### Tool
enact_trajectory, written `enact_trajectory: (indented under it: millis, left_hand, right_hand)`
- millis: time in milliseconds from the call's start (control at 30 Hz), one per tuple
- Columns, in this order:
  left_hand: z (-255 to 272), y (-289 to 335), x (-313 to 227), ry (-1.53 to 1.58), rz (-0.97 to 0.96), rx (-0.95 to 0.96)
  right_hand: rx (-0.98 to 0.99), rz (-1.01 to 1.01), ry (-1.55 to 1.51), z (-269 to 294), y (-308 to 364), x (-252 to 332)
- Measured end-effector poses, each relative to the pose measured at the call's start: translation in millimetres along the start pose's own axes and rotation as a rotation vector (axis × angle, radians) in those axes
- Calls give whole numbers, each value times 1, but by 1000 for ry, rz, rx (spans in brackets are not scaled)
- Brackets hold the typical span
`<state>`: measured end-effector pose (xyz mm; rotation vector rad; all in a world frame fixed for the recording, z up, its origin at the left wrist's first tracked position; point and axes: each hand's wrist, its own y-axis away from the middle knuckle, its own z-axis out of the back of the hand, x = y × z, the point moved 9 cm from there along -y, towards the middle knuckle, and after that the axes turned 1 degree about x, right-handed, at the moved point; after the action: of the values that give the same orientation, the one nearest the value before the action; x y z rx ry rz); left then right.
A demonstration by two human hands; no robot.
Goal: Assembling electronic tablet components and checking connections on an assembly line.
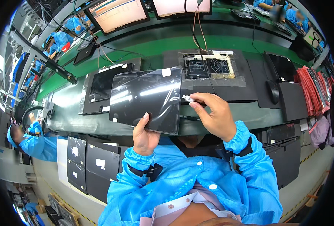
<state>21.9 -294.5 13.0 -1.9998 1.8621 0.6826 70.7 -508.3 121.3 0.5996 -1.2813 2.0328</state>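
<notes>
My left hand (144,137) grips a black tablet (146,100) by its lower edge, thumb on the glossy front and the fingers hidden beneath. The tablet is held up over the bench, slightly tilted, with white stickers at two corners. Between thumb and forefinger, my right hand (216,115) pinches a white cable plug (188,98). Its metal tip points left toward the tablet's right edge, with a small gap between them.
A second tablet (108,83) lies on a dark pad at left. Behind my right hand is a taped board with printed target patterns (208,66). A mouse (273,92), red sleeves (309,90) and another tablet (283,67) are at right. Monitors (117,15) stand behind; a co-worker (35,139) sits at left.
</notes>
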Motion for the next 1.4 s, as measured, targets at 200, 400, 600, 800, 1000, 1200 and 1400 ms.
enact_trajectory:
  millis: [200,400,600,800,1000,1200,1400]
  left_hand:
    - [14,4,-2,28,-5,35]
    - [10,5,-1,-36,2,-18]
    - [17,4,4,-77,25,-22]
    - [7,0,19,-151,108,-29]
    - [-46,-38,41,-141,51,6]
    - [-97,-82,99,-976,254,299]
    - [-110,-113,43,-1750,-81,518]
  right_hand:
    - [48,1,-48,-10,5,0]
    - [89,25,18,-8,4,4]
    - [146,38,11,-6,7,-2]
    - [279,-37,9,2,4,-24]
    - [-365,95,408,64,24,-20]
    - [-222,-708,-1073,36,33,-124]
    - [-234,-818,-897,119,38,-193]
